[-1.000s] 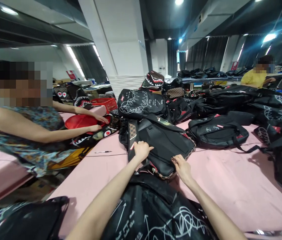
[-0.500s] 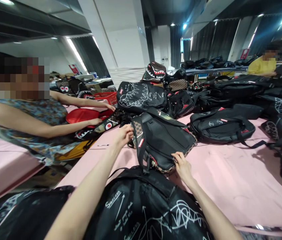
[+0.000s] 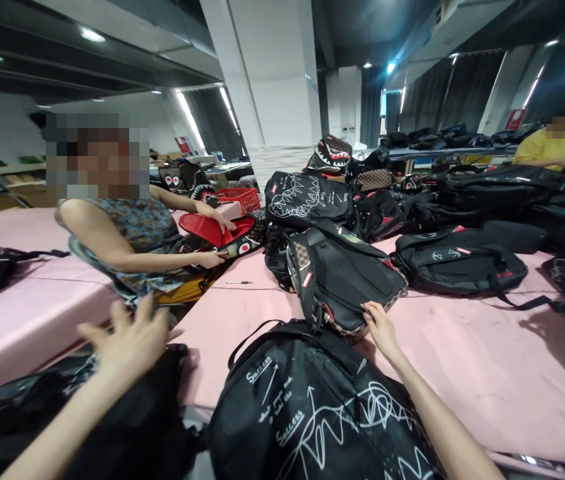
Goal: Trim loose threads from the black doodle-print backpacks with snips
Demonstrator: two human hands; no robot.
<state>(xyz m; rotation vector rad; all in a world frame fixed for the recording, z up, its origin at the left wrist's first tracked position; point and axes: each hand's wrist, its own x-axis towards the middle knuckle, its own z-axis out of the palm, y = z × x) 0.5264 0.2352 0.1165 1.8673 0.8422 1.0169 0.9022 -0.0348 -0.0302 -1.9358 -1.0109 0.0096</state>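
A black backpack with checkered straps [image 3: 345, 277] lies back-up on the pink table [image 3: 462, 360]. My right hand [image 3: 379, 329] grips its near bottom edge, fingers curled on the rim. My left hand [image 3: 129, 340] hovers off to the left with fingers spread, holding nothing, above a dark bag [image 3: 127, 420] at the table's left end. A black backpack with white scribble print [image 3: 312, 413] sits right in front of me between my arms.
A co-worker in a patterned top [image 3: 132, 233] handles a red-lined shark-print bag [image 3: 217, 233] across the gap. Several black backpacks [image 3: 462, 260] pile up at the back and right. A pen [image 3: 239, 283] lies on the table. Another person in yellow [image 3: 545, 147] sits far right.
My left hand let go of the backpack's strap and swung left and down to hover over the dark bag. My right hand stayed on the backpack's edge. The view turned left.
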